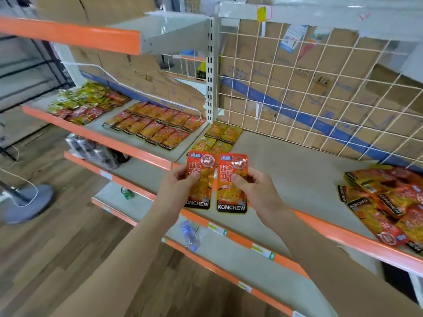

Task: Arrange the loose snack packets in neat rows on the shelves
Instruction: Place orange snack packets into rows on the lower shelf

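Right now your left hand (180, 181) pinches one red packet (202, 179) and your right hand (250, 187) pinches a second red packet (231, 191). They stand upright, side by side, long edges nearly touching, over the orange front edge (332, 232). At 12 o'clock four yellow packets (218, 138) lie in a square block. Bare shelf (286, 170) spreads from there toward 2 o'clock. The loose pile (389, 200) sits at 3 o'clock, reaching the front edge.

Left hand (177, 184): pinching an orange packet (201, 179).
Right hand (251, 189): pinching a second packet (232, 193), just beside the first.
Far left: neat packet rows (158, 125) on shelf (114, 112).
Right: loose pile (389, 200).
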Available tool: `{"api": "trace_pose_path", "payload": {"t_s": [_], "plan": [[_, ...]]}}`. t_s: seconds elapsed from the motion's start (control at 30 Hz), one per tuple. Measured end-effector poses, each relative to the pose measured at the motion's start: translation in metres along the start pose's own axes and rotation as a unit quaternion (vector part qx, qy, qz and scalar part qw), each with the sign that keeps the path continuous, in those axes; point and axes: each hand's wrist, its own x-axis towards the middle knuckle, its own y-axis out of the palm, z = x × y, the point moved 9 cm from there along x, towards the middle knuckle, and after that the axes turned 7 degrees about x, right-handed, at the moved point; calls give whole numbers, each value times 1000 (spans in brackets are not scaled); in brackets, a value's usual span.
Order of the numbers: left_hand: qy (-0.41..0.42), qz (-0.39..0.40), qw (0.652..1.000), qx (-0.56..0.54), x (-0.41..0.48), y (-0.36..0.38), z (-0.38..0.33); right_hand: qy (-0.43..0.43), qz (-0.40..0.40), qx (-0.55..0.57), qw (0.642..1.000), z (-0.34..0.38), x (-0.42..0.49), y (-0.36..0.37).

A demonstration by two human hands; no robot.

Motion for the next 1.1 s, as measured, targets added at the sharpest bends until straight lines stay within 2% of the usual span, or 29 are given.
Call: {"api": "trace_pose_path", "payload": {"t_s": [0.2, 0.4, 0.6, 0.87, 1.1], "plan": [[17, -16, 1000, 0, 28, -91, 5, -12, -11, -29, 999, -3, 10, 84], [39, -10, 999, 8, 54, -177, 8, -27, -16, 16, 999, -7, 22, 174], [27, -19, 999, 7, 75, -246, 14, -22, -20, 19, 999, -18, 35, 241], [19, -25, 999, -10, 95, -281, 22, -38, -23, -17, 999, -24, 49, 275], [-11, 26, 998, -55, 128, -283, 28, -4, -7, 51, 999, -28, 77, 292]]}}
